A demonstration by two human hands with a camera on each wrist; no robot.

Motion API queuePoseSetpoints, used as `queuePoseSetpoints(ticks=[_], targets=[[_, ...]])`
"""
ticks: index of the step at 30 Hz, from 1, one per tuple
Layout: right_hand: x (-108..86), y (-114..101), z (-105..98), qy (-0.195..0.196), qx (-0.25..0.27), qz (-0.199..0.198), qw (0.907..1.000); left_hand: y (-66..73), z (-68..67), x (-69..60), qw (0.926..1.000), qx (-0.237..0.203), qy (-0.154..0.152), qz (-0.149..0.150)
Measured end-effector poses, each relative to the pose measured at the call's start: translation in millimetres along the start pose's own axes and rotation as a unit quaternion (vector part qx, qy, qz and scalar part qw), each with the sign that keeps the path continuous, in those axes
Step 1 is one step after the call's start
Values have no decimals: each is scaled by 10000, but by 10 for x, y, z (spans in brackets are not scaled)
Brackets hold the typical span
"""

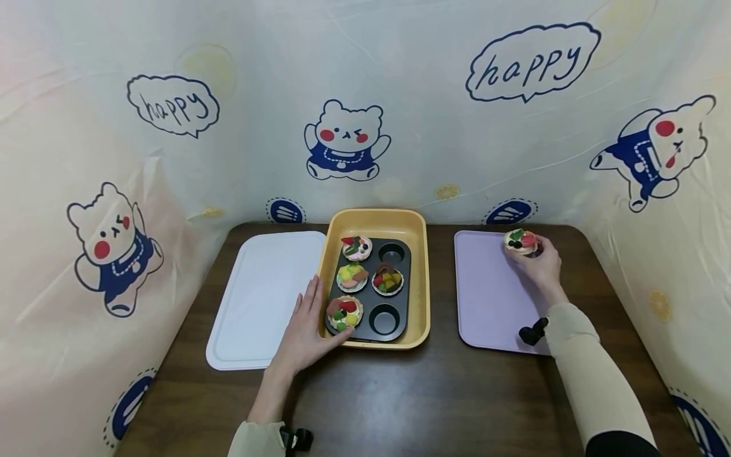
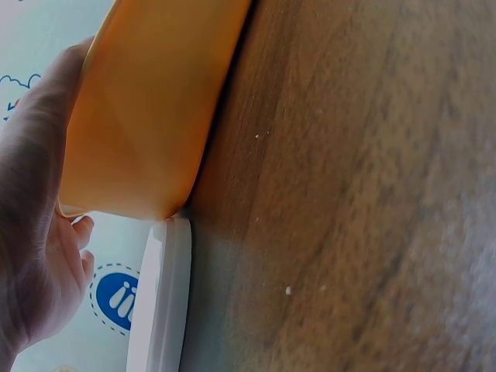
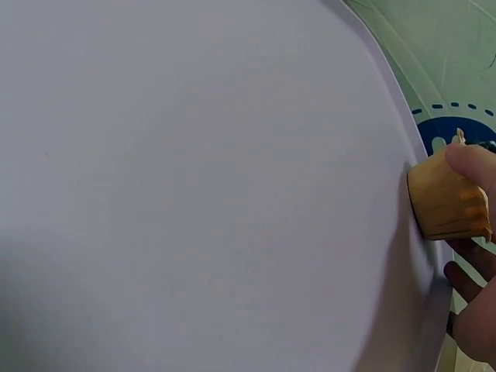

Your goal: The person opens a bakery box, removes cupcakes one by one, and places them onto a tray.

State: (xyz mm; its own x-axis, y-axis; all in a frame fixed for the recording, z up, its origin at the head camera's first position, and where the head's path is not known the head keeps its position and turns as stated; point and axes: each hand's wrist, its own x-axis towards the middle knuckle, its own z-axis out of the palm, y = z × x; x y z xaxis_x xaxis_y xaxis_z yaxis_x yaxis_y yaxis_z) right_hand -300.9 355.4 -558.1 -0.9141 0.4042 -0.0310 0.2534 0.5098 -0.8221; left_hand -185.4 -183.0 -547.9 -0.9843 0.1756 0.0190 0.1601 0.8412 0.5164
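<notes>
My right hand (image 1: 539, 263) grips a toy cupcake (image 1: 520, 242) topped with red, green and dark fruit pieces, at the far right corner of the lilac tray (image 1: 497, 292). In the right wrist view, the cupcake's tan cup (image 3: 446, 198) stands upright, its base at the tray surface or just above it. My left hand (image 1: 302, 327) rests at the near left corner of a yellow tray (image 1: 419, 304), fingers straight along its side and thumb at the front rim. Inside that tray lies a dark muffin tin (image 1: 364, 324) with several cupcakes (image 1: 351, 277); two right-hand cups show bare bottoms.
A white tray (image 1: 265, 298) lies left of the yellow tray, beside my left hand. All the trays stand on a dark wooden table (image 1: 411, 393). Behind them hangs a printed curtain (image 1: 422, 158) with bears and "happy" bubbles.
</notes>
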Motion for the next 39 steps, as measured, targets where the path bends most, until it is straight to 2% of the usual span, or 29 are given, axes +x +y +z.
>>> queuePoseSetpoints(ticks=[7,15,20,23,27,32,35,39], targets=[[-49,14,-44,-187,-18,37,9998,7,10,10,10000,-15,-38,7],[-92,41,-74,171,460,-371,9981,-2,2,1,10000,8,-44,-26],[-123,-6,-77,195,158,-1209,9923,-4,4,-2,10000,50,9,-25],[-172,-77,-49,219,-25,-1808,9833,-2,6,-5,10000,30,5,-21],[-243,-212,30,177,-32,-2373,9713,-3,6,-11,10000,27,-4,-29],[-335,-451,166,-189,-14,-2778,9604,-1,1,-9,10000,52,26,-2],[-410,-607,264,-632,-101,-2899,9549,4,1,-7,10000,52,52,35],[-533,-796,396,-1330,-366,-2869,9480,3,0,-7,10000,54,64,54]])
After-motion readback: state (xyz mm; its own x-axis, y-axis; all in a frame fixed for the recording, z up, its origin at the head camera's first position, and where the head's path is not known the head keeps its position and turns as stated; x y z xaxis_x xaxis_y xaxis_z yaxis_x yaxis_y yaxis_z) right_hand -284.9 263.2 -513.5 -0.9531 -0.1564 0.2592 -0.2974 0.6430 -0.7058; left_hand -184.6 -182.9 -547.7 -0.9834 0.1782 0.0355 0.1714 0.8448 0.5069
